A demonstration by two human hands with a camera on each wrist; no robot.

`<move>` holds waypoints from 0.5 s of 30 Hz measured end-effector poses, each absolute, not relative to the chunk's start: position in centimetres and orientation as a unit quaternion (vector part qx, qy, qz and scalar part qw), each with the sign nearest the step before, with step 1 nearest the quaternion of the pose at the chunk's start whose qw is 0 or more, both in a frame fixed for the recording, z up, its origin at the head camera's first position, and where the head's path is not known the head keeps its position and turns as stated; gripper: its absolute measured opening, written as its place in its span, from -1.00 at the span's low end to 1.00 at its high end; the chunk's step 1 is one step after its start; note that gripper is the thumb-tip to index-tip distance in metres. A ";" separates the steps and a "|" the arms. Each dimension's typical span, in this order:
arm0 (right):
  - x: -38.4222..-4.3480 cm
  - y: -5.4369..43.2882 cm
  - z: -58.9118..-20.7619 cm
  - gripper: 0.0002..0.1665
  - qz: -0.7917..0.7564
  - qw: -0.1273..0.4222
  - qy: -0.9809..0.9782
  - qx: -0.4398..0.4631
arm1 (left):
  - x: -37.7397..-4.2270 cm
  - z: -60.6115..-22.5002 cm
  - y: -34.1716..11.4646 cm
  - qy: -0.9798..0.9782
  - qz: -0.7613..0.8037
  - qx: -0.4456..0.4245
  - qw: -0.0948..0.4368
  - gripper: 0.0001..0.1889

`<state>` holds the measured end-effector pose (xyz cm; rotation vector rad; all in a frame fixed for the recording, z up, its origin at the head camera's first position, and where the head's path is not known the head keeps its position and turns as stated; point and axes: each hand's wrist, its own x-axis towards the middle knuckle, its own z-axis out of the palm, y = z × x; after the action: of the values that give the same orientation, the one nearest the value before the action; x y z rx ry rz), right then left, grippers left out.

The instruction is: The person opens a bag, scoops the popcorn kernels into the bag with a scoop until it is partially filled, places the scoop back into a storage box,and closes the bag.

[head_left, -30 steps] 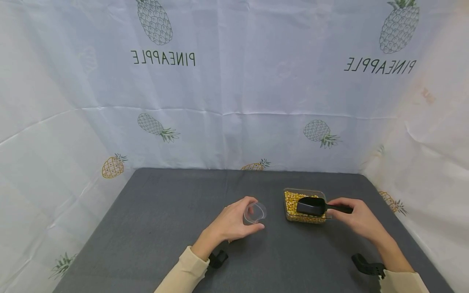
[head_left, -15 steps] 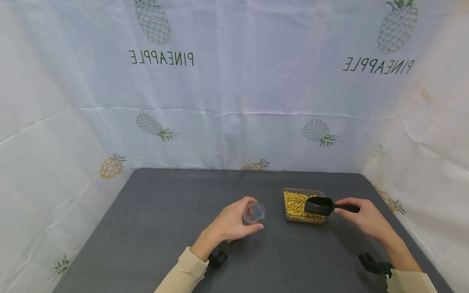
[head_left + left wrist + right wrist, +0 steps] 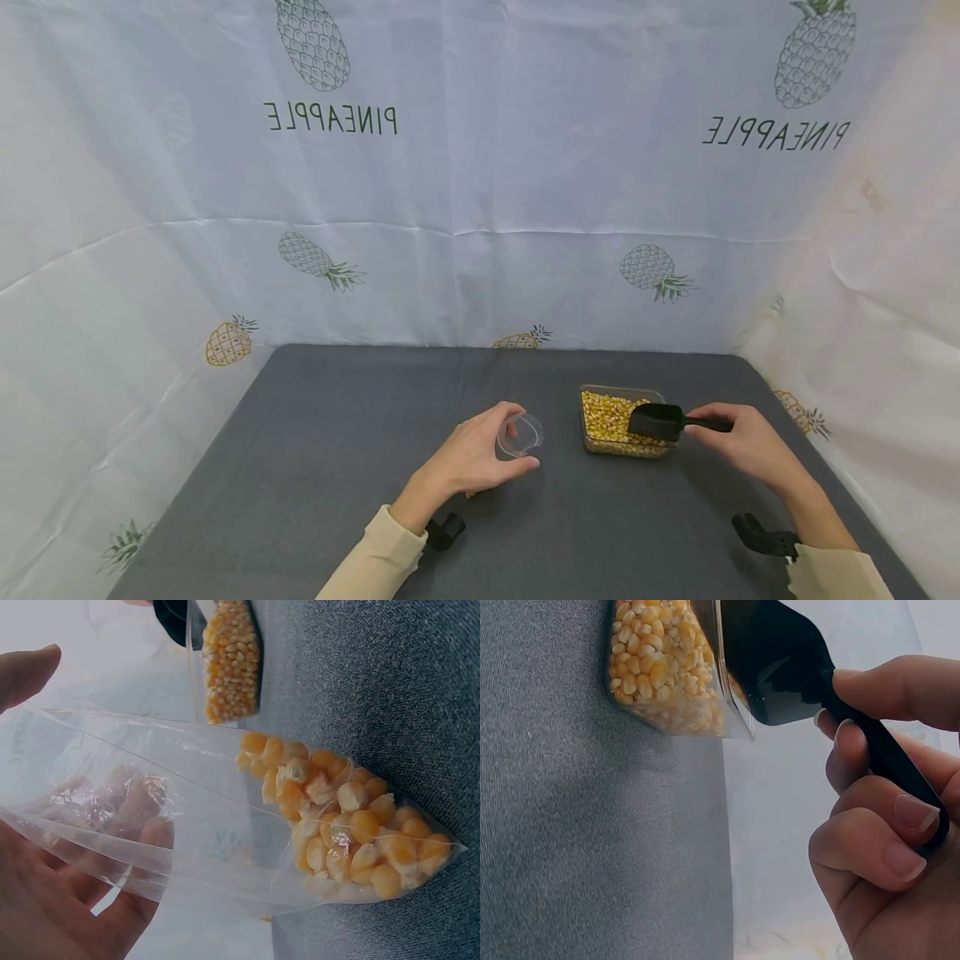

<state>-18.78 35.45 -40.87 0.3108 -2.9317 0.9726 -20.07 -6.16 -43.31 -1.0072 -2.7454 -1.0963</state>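
Scoop (image 3: pixel 655 422): black, over the right end of the box, its blade low at the corn; whether it carries kernels cannot be told.
Right hand (image 3: pixel 744 443): thumb and fingers are clamped on the scoop's handle.
Clear bag (image 3: pixel 214 799): below the left hand, with some kernels gathered in its bottom corner, which lies at or very near the table (image 3: pixel 360 417).
Left hand (image 3: pixel 478 454): thumb and fingers stand apart from each other, bent around the bag's mouth and spreading it.
Filling well: probably it is best to take a moderate load, level the blade before crossing, and tip it slowly only when its front edge is inside the mouth.
Bag mouth: it should stay wide, because the thin film may fold inward and let kernels fall outside.
Box (image 3: pixel 624 452): well filled with corn kernels (image 3: pixel 604 416); its near wall and rim could catch the scoop if the lift is too low.
Between: bare table separates box and bag, so a tilted scoop could spill there.
Around: black wrist straps (image 3: pixel 761 537) on both arms; behind, a pineapple-printed curtain (image 3: pixel 465 167).
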 end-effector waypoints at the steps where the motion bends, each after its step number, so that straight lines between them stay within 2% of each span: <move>1: -18.8 35.4 -40.9 -0.58 0.310 0.019 -0.945 0.100 | -20.1 -43.3 -6.2 -0.879 -0.351 -0.322 0.009 -0.29; 15: -19.5 34.7 -41.4 -0.60 0.292 0.013 -0.951 0.102 | -20.0 -43.3 -6.2 -0.879 -0.352 -0.323 0.007 -0.30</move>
<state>-19.50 34.72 -41.38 0.3192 -2.9629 0.9104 -20.02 -6.16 -43.29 -1.0088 -2.7476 -1.0999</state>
